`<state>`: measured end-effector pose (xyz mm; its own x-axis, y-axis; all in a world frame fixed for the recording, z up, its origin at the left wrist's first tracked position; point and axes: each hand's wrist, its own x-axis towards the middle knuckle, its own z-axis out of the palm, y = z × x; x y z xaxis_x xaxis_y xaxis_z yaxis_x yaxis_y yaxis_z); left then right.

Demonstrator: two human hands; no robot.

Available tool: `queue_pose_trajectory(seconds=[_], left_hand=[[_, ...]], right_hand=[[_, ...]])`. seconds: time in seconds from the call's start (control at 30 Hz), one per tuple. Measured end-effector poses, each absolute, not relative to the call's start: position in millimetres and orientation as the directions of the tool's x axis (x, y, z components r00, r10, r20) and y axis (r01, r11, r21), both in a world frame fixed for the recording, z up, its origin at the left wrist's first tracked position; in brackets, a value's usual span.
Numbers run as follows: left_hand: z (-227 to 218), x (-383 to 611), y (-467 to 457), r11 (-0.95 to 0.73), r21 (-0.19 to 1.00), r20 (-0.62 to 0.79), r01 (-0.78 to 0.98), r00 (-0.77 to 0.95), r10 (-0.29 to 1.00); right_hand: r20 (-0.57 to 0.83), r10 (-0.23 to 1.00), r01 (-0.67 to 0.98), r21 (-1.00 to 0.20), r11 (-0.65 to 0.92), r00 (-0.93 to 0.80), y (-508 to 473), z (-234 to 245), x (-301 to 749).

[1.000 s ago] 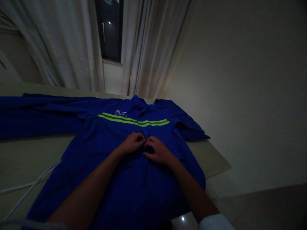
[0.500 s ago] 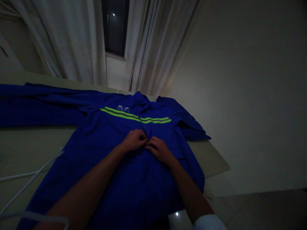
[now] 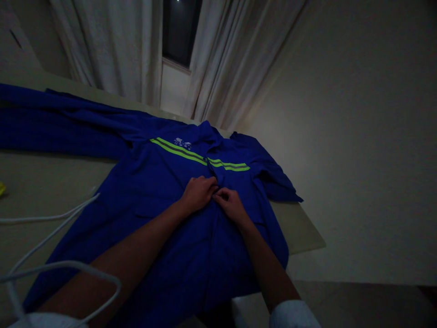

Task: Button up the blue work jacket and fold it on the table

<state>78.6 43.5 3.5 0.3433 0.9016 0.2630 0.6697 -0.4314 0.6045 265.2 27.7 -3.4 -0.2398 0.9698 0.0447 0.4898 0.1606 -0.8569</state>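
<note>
Your left hand [image 3: 199, 192] and right hand [image 3: 231, 204], fingers curled, pinch the blue jacket [image 3: 153, 191] front below its white logo [image 3: 182, 143], unreadable in gloom.

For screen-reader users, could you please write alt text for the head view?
The left hand and right hand pinch the front closure of a blue work jacket with lime stripes, spread on a table. White cables lie left; curtains flank a dark window.

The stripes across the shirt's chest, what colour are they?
Bright yellow-green stripes on the blue shirt, shown best in the head view.
</note>
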Motion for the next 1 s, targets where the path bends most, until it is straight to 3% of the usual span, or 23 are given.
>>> queue_pose_trajectory(seconds=[0.13,0.3,0.4,0.47,0.57,0.63,0.73,0.87,1.0], left_hand=[[5,86,41,-0.411,0.65,0.283,0.639,0.299,0.911],[5,93,47,-0.386,0.765,0.278,0.516,0.276,0.92],[9,91,52,-0.392,0.8,0.265,0.454,0.319,0.91],[10,87,54,-0.392,0.802,0.237,0.45,0.361,0.902],[6,83,55,-0.394,0.78,0.202,0.486,0.401,0.894],[3,82,54,-0.417,0.752,0.208,0.511,0.416,0.885],[-1,82,53,-0.458,0.703,0.232,0.545,0.433,0.871],[1,88,49,-0.44,0.651,0.224,0.619,0.397,0.89],[0,96,31,-0.373,0.63,0.231,0.682,0.293,0.928]], right_hand=[[0.053,0.989,0.477,-0.872,0.112,-0.136,32,-8,266],[0.12,0.984,0.457,-0.873,0.169,-0.135,35,-2,272],[0.273,0.944,0.507,-0.796,0.331,-0.187,16,16,271],[0.343,0.883,0.544,-0.696,0.468,-0.321,-9,28,267],[0.243,0.811,0.599,-0.569,0.564,-0.532,-53,37,263],[0.167,0.831,0.658,-0.536,0.528,-0.531,-77,36,267],[0.159,0.89,0.698,-0.567,0.437,-0.428,-98,33,277],[0.138,0.893,0.644,-0.646,0.409,-0.429,-110,28,279],[0.211,0.922,0.613,-0.695,0.375,-0.325,-112,15,272]])
